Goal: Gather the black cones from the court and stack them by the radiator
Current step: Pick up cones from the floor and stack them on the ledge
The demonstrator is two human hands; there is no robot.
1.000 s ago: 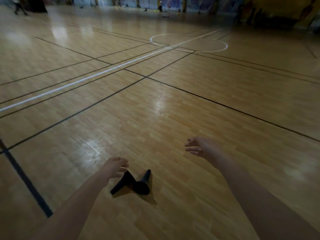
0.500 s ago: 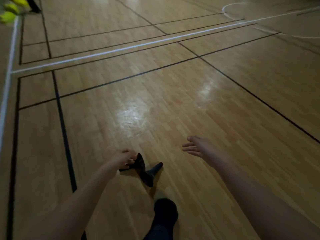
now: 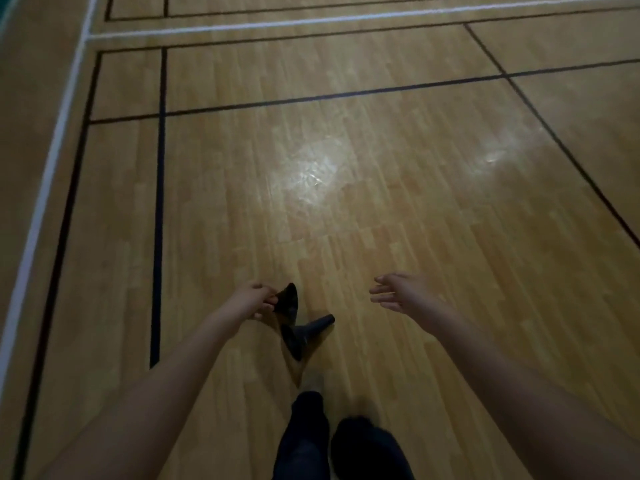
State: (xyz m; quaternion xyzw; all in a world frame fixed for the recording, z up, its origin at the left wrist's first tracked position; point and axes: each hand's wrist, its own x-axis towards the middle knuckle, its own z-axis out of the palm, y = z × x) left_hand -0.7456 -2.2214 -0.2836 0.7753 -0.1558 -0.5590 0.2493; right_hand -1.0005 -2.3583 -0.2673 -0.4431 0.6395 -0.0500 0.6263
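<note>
Two small black cones hang low over the wooden court floor (image 3: 381, 188), in front of me. My left hand (image 3: 254, 299) pinches the rim of one black cone (image 3: 287, 301). A second black cone (image 3: 304, 336) lies just below it, its narrow tip pointing right; whether the two cones touch is unclear. My right hand (image 3: 398, 294) is held out to the right of the cones, fingers loosely spread, holding nothing. No radiator is in view.
Black court lines (image 3: 157, 209) and a white line (image 3: 45, 174) cross the wooden floor. My legs in dark trousers (image 3: 304, 438) show at the bottom edge, near the cones.
The view has tilted down from the far hall to the floor at my feet. My left hand has kept its hold on the cones; my legs have come into view.
</note>
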